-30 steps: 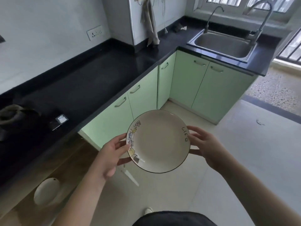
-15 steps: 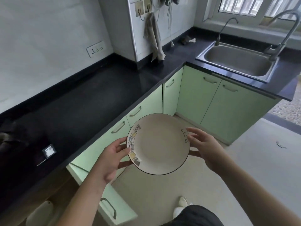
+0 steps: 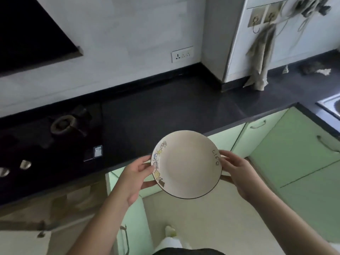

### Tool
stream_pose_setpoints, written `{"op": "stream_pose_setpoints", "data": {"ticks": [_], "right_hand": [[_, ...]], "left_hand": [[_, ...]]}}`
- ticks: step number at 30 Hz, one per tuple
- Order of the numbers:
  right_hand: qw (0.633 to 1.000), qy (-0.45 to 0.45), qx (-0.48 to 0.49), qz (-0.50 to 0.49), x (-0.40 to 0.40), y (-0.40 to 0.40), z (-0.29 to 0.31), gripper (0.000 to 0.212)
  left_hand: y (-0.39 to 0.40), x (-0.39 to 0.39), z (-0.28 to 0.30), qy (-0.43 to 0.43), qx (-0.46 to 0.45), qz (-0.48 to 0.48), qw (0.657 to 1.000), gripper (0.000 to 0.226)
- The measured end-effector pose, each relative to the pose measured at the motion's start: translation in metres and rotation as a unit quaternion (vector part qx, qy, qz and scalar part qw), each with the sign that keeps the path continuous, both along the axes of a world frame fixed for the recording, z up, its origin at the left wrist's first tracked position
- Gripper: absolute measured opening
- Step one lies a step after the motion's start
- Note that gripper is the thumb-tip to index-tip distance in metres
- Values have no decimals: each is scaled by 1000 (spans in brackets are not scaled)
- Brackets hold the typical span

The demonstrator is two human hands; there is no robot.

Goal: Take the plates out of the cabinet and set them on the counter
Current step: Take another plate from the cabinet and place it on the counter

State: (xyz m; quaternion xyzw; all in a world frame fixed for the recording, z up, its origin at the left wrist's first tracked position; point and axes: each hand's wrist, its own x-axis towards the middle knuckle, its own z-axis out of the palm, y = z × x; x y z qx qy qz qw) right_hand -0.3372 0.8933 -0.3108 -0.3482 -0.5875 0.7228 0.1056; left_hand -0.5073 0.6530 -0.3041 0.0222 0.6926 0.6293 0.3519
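Observation:
A cream plate with a thin dark rim, cartoon pictures on its left edge and writing on its right edge hangs in the air just in front of the black counter. My left hand grips its left edge and my right hand grips its right edge. The plate's far rim overlaps the counter's front edge; the rest is over the floor. Below left, a pale green cabinet door stands open; the cabinet's inside is dim and no plate shows in it.
A black gas hob with two knobs fills the counter's left end, under a dark hood. A cloth hangs from hooks at the corner. The sink's edge shows far right. Green cabinets line the counter's front.
The view has swung up and left toward the counter and hob. The plate, held in both hands throughout, has come up closer to the counter's front edge.

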Motion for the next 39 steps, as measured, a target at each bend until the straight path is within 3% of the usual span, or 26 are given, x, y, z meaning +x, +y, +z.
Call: {"op": "stream_pose_setpoints", "data": {"ticks": [7,19,31,39], "right_hand": [[997,-18,-11,69,-119,-9,-12,22],[991,-63,-3,116,-277,-21,-43,23],[978,-119,10,169,-401,6,-95,31],[973,-149,-31,174,-456,24,-117,33]], "left_hand": [[-30,-83,-15,-14,1,88,996,31],[-46,-221,-62,-67,6,153,986,34],[-12,-314,-111,-92,-98,214,968,43],[7,-352,-128,-89,-134,250,955,42]]}}
